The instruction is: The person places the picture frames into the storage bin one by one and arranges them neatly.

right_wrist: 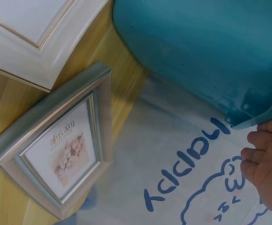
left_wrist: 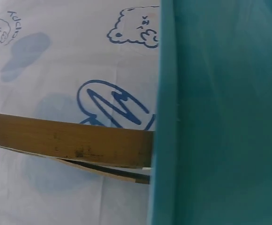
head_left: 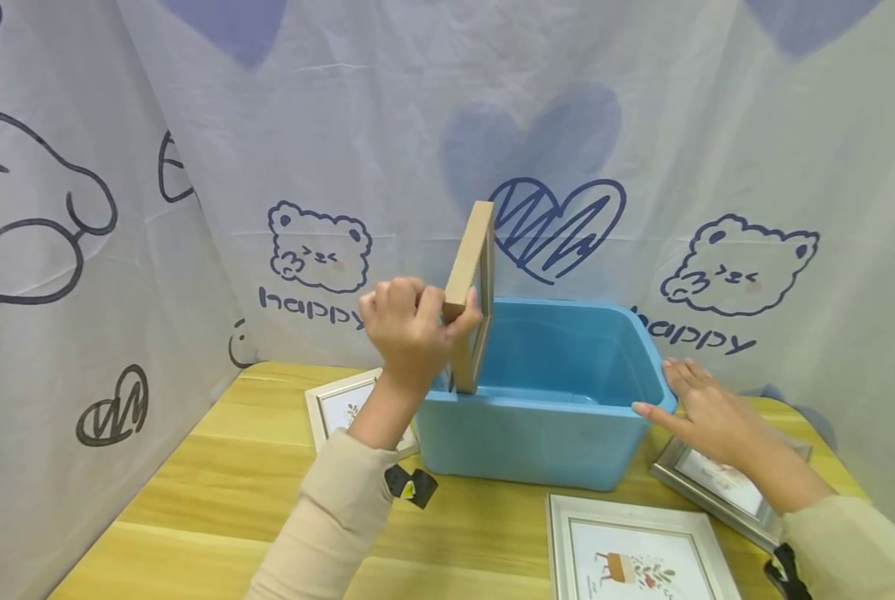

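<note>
My left hand grips a light wooden picture frame, which stands on edge at the left end of a blue plastic bin. The frame's lower part is at the bin's rim, its edge side turned towards me. In the left wrist view the frame's brown edge meets the bin's wall; that hand is barely visible there. My right hand rests against the bin's right rim, fingers extended along the outside and thumb at the near corner. The right wrist view shows its fingertips touching the rim.
On the wood-grain table lie a white frame in front of the bin, a silver-grey frame under the right forearm, and a cream frame partly behind the left arm. A printed white curtain hangs behind.
</note>
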`<action>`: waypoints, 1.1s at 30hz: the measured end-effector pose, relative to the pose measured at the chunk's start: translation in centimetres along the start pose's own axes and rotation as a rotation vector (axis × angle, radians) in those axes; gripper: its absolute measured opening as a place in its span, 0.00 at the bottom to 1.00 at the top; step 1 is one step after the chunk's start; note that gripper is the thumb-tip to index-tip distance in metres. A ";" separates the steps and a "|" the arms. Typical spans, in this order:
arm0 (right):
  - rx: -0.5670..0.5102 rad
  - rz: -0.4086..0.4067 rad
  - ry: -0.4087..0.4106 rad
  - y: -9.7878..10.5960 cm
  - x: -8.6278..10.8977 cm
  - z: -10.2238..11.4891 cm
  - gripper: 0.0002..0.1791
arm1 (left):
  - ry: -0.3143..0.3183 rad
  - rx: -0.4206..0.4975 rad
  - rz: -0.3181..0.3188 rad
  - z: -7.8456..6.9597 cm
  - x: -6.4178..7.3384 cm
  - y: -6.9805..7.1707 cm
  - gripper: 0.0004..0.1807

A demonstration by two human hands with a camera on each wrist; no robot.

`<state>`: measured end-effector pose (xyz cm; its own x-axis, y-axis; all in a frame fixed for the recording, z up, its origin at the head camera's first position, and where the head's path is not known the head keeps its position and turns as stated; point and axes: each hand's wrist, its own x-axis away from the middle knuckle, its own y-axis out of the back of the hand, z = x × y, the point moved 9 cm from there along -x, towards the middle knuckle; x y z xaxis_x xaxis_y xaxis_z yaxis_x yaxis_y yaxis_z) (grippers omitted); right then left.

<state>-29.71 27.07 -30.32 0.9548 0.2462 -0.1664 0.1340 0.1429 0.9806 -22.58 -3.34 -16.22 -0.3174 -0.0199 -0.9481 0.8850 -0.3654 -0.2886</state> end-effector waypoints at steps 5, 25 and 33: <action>0.001 0.001 -0.006 0.0 0.0 0.0 0.49 | -0.001 0.002 0.027 -0.2 1.1 -0.4 0.20; -0.012 0.009 -0.007 0.1 0.0 0.0 0.49 | 0.036 0.002 0.179 0.8 6.3 -1.9 0.20; -0.010 0.008 -0.008 0.0 0.0 0.0 0.49 | 0.043 -0.007 0.233 1.3 7.8 -2.1 0.20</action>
<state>-29.68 27.10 -30.33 0.9579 0.2401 -0.1574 0.1235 0.1504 0.9809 -27.39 -3.93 -22.88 -0.0898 -0.0628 -0.9940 0.9351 -0.3488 -0.0625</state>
